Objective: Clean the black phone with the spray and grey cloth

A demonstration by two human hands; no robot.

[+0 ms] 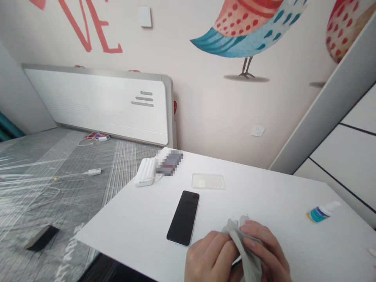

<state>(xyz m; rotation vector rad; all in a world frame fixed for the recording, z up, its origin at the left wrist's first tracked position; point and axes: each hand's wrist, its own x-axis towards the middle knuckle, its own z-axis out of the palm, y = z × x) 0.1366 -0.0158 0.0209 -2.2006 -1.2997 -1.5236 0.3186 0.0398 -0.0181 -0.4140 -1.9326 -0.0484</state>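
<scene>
My left hand is closed at the lower middle, its fingers curled round a thin object with a dark, shiny edge, mostly hidden by the hands and cloth. My right hand grips a soft grey cloth, folded over that object and bunched up between both hands. Up and to the left of my hands, a smartphone lies on the table with its black screen up. Beyond it rests a clear phone case.
On the white table a white power bank with a cable sits beside a pixelated phone-like item. A small spray bottle lies on its side at right. A bed with a dark flat object adjoins the left edge.
</scene>
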